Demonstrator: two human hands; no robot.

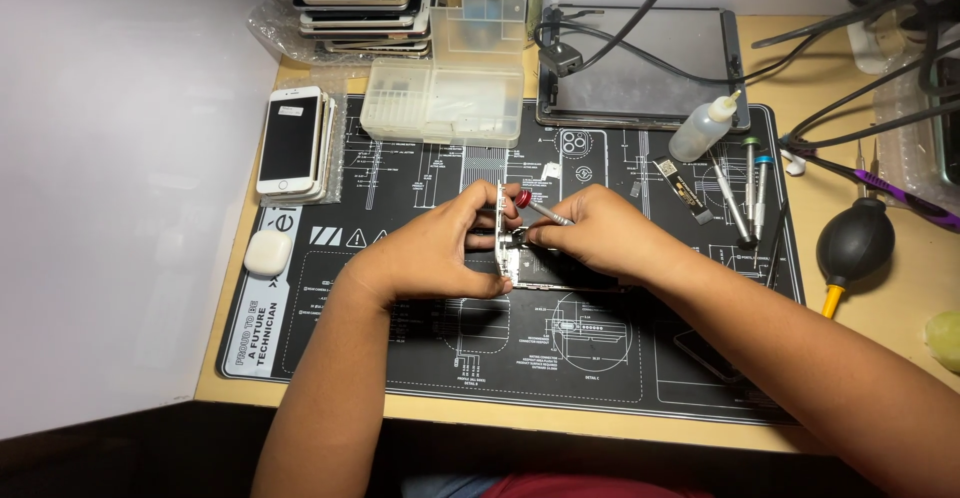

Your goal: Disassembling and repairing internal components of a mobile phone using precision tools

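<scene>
Left hand (440,248): fingers curled, gripping the opened phone (520,253) at mat (420,358) centre.
Right hand (600,233): pinching a red-capped screwdriver (540,208) over the phone.
Clear parts box (450,88): 12 o'clock of the hands, lid up, contents unclear.

Matt black mat (420,358), metal screwdriver (548,214)

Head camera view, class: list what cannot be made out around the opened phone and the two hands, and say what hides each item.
- Tip of the red-capped screwdriver: hidden behind the right hand and the phone's frame.
- Inside of the opened phone: mostly covered by both hands; its parts are too small to tell.
- Left hand fingertips: tucked behind the phone's raised edge.
- Dark tablet: partly crossed by cables.
- Yellowish object: cut off by the right edge.
</scene>
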